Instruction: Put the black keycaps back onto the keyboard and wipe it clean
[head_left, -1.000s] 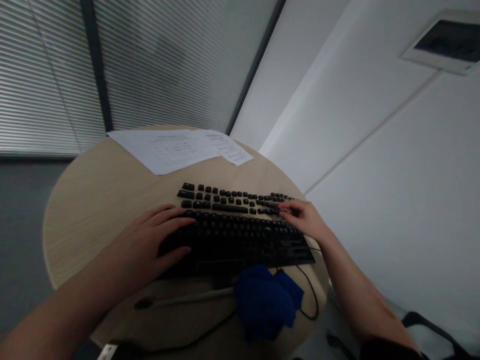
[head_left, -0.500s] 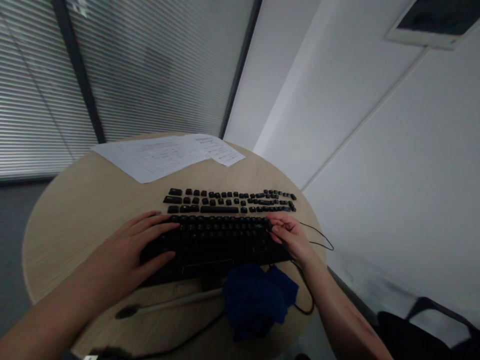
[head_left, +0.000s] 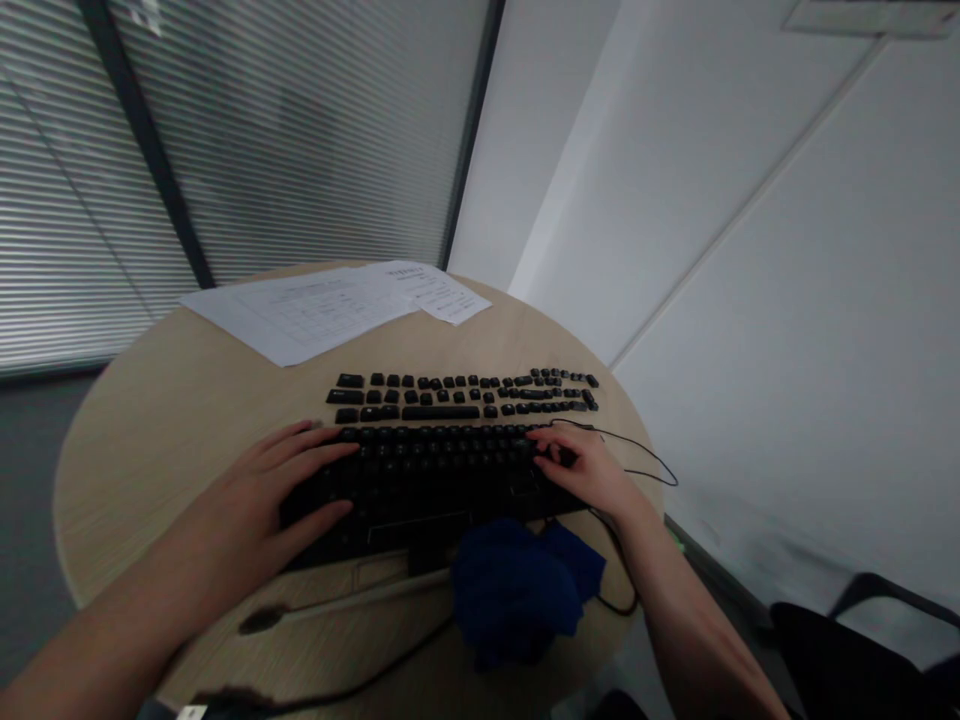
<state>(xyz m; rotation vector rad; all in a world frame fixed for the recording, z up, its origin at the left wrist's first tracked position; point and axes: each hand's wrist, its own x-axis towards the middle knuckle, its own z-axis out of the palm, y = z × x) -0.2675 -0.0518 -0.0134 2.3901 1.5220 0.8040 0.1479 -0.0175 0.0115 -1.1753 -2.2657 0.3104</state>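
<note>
A black keyboard [head_left: 450,500] lies in front of me, its upper rows bearing keycaps and its lower part bare and dark. My left hand [head_left: 289,480] rests over its left end, fingers stretched out and thumb apart. At the keyboard's right part is my right hand [head_left: 581,465], thumb and fingers curled close together at the key rows. Whatever sits between those fingertips is too small and dark to make out. Just beyond the keyboard, loose black keycaps [head_left: 450,396] stand in rows, with a long space bar [head_left: 441,412] in the nearest row.
A crumpled blue cloth [head_left: 517,595] and a thin light-handled tool with a dark end [head_left: 345,603] lie on the near side of the round wooden table [head_left: 150,430]. Printed papers [head_left: 322,310] cover the far side. A black cable [head_left: 652,455] loops at right. A black chair [head_left: 847,650] stands lower right.
My right hand has shifted slightly at the keyboard, its fingertips farther over the keys. The left hand keeps its place. The view has tilted a little downward.
</note>
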